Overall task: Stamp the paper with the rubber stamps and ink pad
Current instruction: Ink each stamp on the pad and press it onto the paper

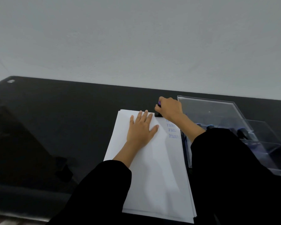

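A stack of white paper [157, 168] lies on the black table [55, 119]. Several blue "SAMPLE" imprints [173, 132] run along its right edge. My left hand [142, 127] rests flat on the top sheet, fingers spread. My right hand [168, 108] grips a rubber stamp [158, 113] with a black base and a purple top, and holds it down at the sheet's far right corner. The ink pad is hidden, and I cannot tell where it is.
A clear acrylic organiser [217, 114] stands right of the paper, with several dark stamps [242, 133] in its compartments. A grey-white wall [136, 38] rises behind the table. The table's front edge runs along the bottom left.
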